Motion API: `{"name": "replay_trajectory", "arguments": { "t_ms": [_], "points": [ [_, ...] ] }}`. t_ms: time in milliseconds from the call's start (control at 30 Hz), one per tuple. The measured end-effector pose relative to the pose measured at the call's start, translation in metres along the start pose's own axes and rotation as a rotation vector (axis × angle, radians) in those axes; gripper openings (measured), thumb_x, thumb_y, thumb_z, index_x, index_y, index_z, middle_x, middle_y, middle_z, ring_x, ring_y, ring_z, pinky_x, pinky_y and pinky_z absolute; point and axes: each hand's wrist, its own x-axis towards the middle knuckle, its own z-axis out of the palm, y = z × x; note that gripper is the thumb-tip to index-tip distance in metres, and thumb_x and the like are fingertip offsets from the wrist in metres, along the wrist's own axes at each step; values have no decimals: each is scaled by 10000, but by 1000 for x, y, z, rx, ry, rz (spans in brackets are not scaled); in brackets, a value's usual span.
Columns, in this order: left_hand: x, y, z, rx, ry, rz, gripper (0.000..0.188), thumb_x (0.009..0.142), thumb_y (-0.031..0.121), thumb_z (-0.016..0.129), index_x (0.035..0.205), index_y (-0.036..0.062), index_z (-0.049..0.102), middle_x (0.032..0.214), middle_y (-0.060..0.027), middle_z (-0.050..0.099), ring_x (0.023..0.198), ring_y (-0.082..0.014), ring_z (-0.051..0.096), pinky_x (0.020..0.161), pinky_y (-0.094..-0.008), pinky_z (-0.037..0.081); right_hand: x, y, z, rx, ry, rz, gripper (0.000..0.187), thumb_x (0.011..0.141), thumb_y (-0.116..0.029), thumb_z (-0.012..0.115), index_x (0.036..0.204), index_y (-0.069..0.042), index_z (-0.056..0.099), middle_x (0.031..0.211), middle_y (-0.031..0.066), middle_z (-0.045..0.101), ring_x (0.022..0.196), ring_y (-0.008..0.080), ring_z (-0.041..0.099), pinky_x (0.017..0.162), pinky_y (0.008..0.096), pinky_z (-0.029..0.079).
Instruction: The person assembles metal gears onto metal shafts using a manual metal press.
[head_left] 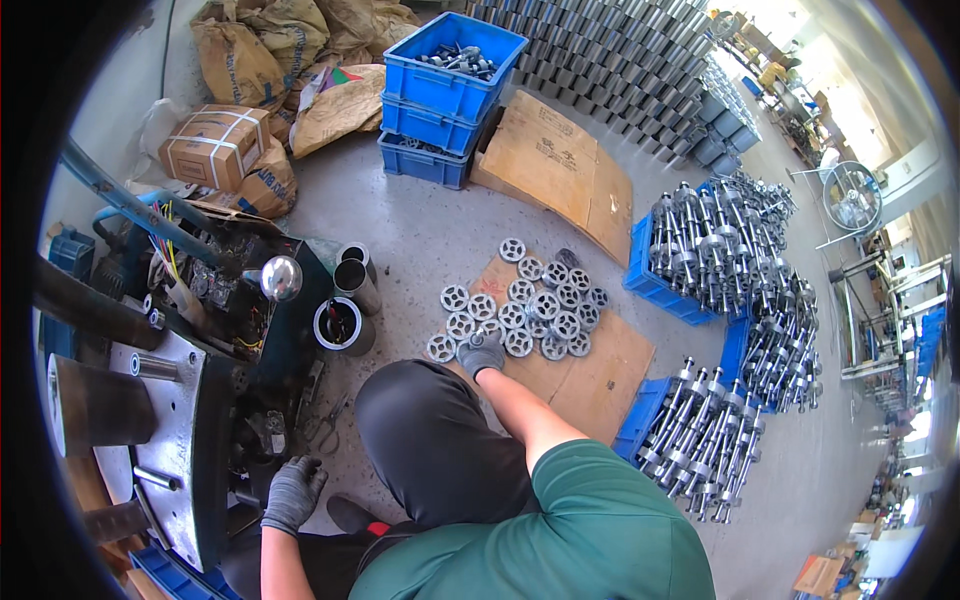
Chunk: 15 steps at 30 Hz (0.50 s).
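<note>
My right hand point(482, 353), in a grey glove, reaches to the near edge of a group of round spoked metal discs point(544, 305). Its fingers are closed on one of these discs, mostly covered by the glove. The discs lie flat and partly overlap on a sheet of brown cardboard point(610, 370) on the floor. My left hand point(294, 492), also gloved in grey, hangs beside the machine point(205, 440) with its fingers loosely bent and apart, holding nothing. Near it, scissors point(325, 432) lie on the floor.
Metal cylinders point(345, 326) stand beside the machine, below a lever with a shiny ball knob point(281, 278). Blue crates point(440, 90) are stacked at the back. To the right, rotor shafts point(705, 430) are heaped in blue bins. A cardboard sheet point(560, 165) leans near the stack.
</note>
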Motion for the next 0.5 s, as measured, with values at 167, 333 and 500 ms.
{"name": "replay_trajectory", "arguments": {
  "t_ms": [167,333,500],
  "points": [
    [-4,4,-3,-2,-2,-21,292,920,264,720,1110,41,719,1034,-192,714,1002,-394,677,880,-493,543,-6,-5,0,-2,-12,-7,642,833,-365,682,1315,27,520,1248,283,638,1113,418,689,947,469,562],
    [-2,4,-2,22,-13,-14,292,919,271,725,1109,49,720,1040,-191,715,988,-394,683,877,-492,545,2,1,1,-78,15,-30,696,804,-344,720,1328,17,440,1201,278,681,1112,417,698,954,466,567],
    [-4,-2,1,19,-26,-25,292,920,273,725,1110,51,722,1044,-201,714,989,-398,685,878,-495,547,-5,-3,-8,141,-23,117,718,785,-338,745,1318,15,419,1153,274,699,1094,427,701,954,471,564]
  ]
}}
